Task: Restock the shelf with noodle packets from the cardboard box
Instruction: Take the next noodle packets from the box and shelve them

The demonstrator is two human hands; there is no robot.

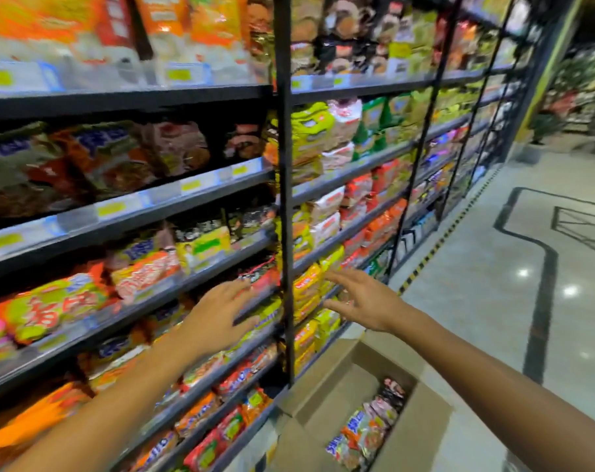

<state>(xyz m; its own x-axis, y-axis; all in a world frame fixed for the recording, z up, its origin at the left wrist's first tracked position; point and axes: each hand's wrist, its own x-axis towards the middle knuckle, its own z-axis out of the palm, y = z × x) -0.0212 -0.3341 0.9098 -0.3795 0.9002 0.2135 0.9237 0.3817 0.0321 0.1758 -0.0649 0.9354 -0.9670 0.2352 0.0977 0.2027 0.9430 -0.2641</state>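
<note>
Blurring hides pkt labels on the shelf (200, 195). Left hand (217, 318) & right hand (360, 301) spread-fingered, holding nothing. Box (422, 424) below w/ noodle packets (367, 434), a black post (284, 199) between hands.

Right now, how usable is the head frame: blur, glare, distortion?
Head view: motion blur smears the packet labels on the black metal shelf and softens both the left hand and right hand; ceiling lights glare off the glossy tiled floor; wide-angle bending curves the shelf rails; packets in the brown cardboard box are sharper, print still unreadable.
</note>
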